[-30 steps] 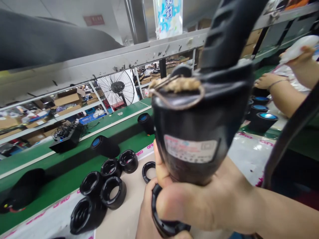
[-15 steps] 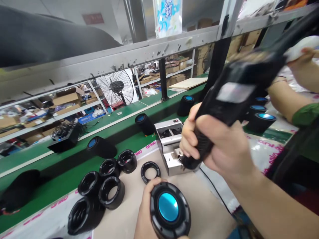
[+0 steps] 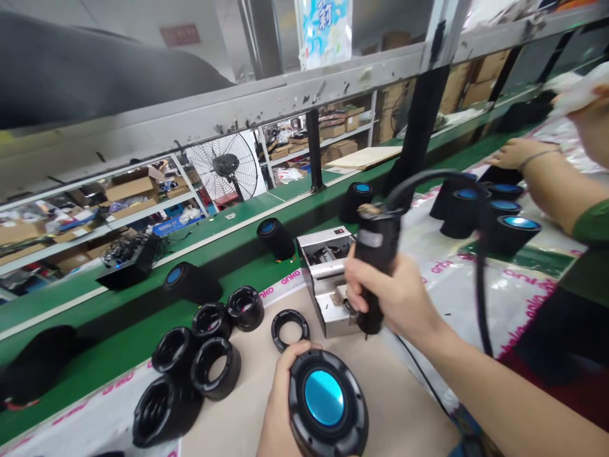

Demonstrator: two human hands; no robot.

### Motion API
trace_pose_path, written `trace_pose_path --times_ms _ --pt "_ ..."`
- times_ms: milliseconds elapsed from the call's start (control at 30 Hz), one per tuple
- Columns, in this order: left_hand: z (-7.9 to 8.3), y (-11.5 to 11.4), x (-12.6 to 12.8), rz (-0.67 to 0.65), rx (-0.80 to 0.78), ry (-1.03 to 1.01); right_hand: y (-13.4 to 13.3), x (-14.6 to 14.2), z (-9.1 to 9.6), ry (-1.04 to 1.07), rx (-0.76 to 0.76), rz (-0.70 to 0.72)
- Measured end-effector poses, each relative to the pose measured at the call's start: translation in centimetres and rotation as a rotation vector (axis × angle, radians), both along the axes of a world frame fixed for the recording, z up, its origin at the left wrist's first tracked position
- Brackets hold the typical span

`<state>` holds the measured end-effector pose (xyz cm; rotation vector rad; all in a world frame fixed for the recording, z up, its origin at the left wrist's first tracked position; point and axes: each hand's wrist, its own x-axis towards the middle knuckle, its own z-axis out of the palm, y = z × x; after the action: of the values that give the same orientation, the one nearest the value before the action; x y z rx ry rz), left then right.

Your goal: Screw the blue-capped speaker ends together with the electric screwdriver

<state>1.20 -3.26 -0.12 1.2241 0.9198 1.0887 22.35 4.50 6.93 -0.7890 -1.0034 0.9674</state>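
Down at 6 o'clock on the tan cardboard mat (image 3: pixel 394 406), the left hand (image 3: pixel 276 406) is cupping a round black speaker with a shiny blue centre (image 3: pixel 326 398), fingers curling round its rim. At 1 o'clock from it, the right hand (image 3: pixel 397 295) is gripping a black corded electric screwdriver (image 3: pixel 373 251) in a tight fist, just beside a silver metal box (image 3: pixel 323 254).

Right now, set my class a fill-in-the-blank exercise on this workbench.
The left hand holds a speaker whose centre is ____.
The right hand grips a screwdriver coloured ____.
The belt beyond the bench is ____.
Missing words: blue, black, green.
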Motion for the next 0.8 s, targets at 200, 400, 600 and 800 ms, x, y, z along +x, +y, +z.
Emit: trace_pose_path --times_ms 200,400,600,800 --pt "2.9 0.1 0.8 0.019 -0.267 0.085 -2.3 -0.6 5.6 0.060 0.234 -0.075" --pt "3.0 -0.1 1.1 0.030 -0.302 0.050 0.0 -0.7 1.9 -0.083 0.172 -0.182" --pt "2.0 0.2 0.6 0.017 -0.263 0.053 1.5 -0.4 -0.7 -0.099 0.069 -0.204" --pt "0.7 0.3 0.2 0.010 -0.231 0.028 1.4 -0.1 -0.9 -0.058 0.025 -0.132"
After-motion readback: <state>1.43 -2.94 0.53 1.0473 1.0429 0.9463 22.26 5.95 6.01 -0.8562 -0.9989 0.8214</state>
